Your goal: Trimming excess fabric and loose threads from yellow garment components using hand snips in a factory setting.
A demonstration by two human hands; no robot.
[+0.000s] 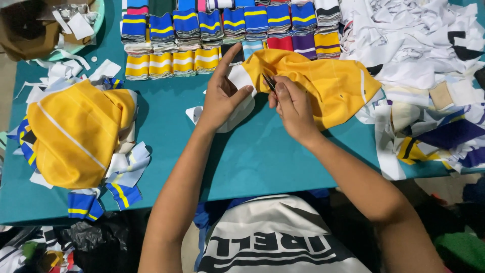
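Note:
A yellow fabric piece (328,83) with a white stripe lies on the teal table (257,162), right of centre. My left hand (222,93) pinches a white patch (241,78) at the fabric's left edge, index finger raised. My right hand (293,106) grips a small dark pair of snips (269,81), its tips at the seam between white patch and yellow cloth. More white cloth (237,114) hangs below my left hand.
Folded striped knit bands in blue, yellow, red and purple (222,35) are stacked in rows at the back. A yellow fabric pile (76,131) with striped scraps sits at left. White and mixed offcuts (424,55) heap at right. A green basin (76,25) stands far left.

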